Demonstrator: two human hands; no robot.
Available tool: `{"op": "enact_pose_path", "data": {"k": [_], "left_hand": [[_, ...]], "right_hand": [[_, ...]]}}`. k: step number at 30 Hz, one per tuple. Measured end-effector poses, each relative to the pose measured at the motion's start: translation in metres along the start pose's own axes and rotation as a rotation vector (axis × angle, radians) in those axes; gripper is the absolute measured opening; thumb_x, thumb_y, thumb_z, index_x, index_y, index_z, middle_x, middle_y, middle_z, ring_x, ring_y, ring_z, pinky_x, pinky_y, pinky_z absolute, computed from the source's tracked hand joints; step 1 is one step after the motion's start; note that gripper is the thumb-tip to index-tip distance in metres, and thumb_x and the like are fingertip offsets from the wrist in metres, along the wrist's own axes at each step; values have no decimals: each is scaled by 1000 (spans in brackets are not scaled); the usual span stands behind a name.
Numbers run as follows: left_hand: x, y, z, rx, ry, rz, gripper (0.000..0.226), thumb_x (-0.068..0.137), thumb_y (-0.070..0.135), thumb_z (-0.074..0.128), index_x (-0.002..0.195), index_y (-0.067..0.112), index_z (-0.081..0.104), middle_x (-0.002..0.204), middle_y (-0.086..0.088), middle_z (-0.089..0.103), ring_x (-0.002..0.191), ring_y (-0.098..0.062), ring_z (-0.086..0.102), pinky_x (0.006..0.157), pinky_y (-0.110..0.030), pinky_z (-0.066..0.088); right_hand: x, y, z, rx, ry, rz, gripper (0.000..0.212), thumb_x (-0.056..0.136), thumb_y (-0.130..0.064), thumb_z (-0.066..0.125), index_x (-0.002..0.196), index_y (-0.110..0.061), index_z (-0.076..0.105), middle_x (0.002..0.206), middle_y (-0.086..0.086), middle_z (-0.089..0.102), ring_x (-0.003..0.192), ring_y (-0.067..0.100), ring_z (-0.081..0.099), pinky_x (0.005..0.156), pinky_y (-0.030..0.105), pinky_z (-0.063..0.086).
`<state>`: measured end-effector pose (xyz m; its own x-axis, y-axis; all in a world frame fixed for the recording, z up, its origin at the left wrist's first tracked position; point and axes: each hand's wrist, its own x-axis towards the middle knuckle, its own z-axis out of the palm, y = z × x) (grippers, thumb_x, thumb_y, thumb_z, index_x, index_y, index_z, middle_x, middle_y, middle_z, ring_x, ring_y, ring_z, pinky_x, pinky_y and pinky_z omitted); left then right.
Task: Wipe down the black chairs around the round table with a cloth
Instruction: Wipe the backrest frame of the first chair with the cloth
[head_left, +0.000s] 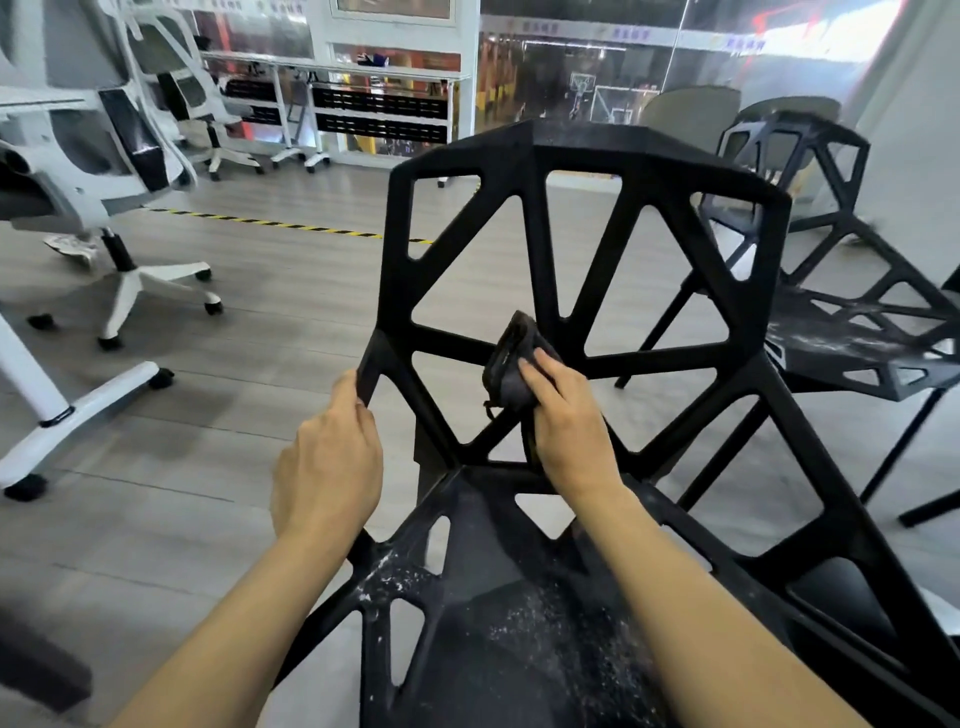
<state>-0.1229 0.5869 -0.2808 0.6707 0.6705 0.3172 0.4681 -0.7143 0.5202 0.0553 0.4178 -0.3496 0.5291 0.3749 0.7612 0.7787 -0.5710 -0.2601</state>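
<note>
Two black chairs seen from the head camera, on a grey wood-look floor (249, 332). Nearest black chair (582, 156) right below the camera, backrest an open lattice of struts, seat speckled with white dust. Left hand (327, 462) clenched round the left edge of that backrest low down, thumb on the near face of the strut. Right hand (563, 415) grasping a dark grey cloth (511, 364), fingers curled over it and pressing it against the junction of struts at the lower middle of the backrest; one corner of the cloth stood up above the fingers. Second black chair (852, 332) just beside, to the right and a little further off, its seat also marked with white dust. White office chairs (130, 156) well apart on the left, near a white table (332, 65) along the glass wall. Yellow-and-black tape strip (270, 223) laid across the floor behind the backrest.
</note>
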Motion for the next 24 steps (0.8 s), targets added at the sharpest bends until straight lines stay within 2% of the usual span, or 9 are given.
{"op": "enact_pose_path", "data": {"k": [2, 6, 8, 10, 13, 15, 18, 21, 24], "left_hand": [[-1, -1, 1, 23, 8, -6, 32, 105, 27, 27, 134, 26, 42, 68, -5, 47, 66, -35, 45, 65, -43, 39], [-3, -3, 1, 47, 35, 1, 34, 105, 26, 27, 136, 26, 40, 78, -15, 62, 70, -37, 52, 65, -43, 40], [-2, -3, 3, 56, 50, 14, 35, 105, 26, 27, 138, 26, 39, 85, -17, 67, 76, -40, 59, 65, -43, 41], [-2, -3, 4, 47, 55, 16, 36, 105, 27, 28, 138, 27, 41, 91, -16, 69, 81, -42, 61, 65, -43, 40], [-3, -4, 3, 19, 67, 21, 35, 105, 25, 31, 138, 26, 45, 93, -16, 70, 81, -42, 61, 65, -42, 39], [-2, -3, 2, 5, 70, 31, 35, 105, 25, 31, 137, 26, 46, 89, -15, 69, 79, -42, 60, 65, -43, 40], [-2, -1, 0, -13, 63, 39, 35, 105, 26, 31, 136, 27, 47, 85, -11, 67, 78, -40, 59, 67, -46, 45], [0, 0, 1, -13, 57, 30, 35, 105, 26, 31, 136, 28, 47, 79, -5, 58, 72, -36, 53, 67, -45, 45], [1, 2, 2, 8, 46, 28, 34, 105, 26, 31, 135, 27, 48, 74, 0, 49, 68, -33, 45, 65, -42, 39]], "right_hand": [[15, -8, -11, 68, 19, 29, 49, 87, 9, 57, 134, -1, 62, 133, 17, 59, 120, 35, 54, 103, 49, 49], [77, -18, -53, 130, 312, 77, 43, 92, 0, 55, 135, -1, 60, 124, 17, 58, 115, 30, 52, 103, 35, 45], [121, -12, -66, 104, 388, 62, 44, 93, -6, 54, 137, -3, 58, 122, 18, 55, 110, 29, 50, 99, 34, 45], [154, -9, -60, 122, 334, 88, 45, 97, -14, 53, 142, -9, 55, 122, 16, 53, 107, 28, 50, 96, 37, 45], [153, -16, -26, 178, 175, 49, 51, 103, -20, 52, 153, -17, 43, 125, 12, 52, 112, 26, 50, 103, 37, 42], [137, -13, -11, 132, 189, 44, 53, 104, -20, 52, 155, -22, 41, 125, 11, 52, 108, 26, 50, 99, 38, 44], [117, 4, -7, -76, 200, -12, 53, 100, -10, 53, 149, -28, 49, 131, 15, 51, 100, 31, 46, 91, 41, 45], [79, 23, -4, -313, 168, -278, 45, 88, 2, 61, 125, -22, 69, 131, 19, 55, 95, 32, 44, 89, 40, 43], [48, 40, -5, -387, 60, -340, 49, 81, 4, 67, 123, -21, 68, 133, 16, 53, 95, 33, 45, 89, 41, 45]]}}
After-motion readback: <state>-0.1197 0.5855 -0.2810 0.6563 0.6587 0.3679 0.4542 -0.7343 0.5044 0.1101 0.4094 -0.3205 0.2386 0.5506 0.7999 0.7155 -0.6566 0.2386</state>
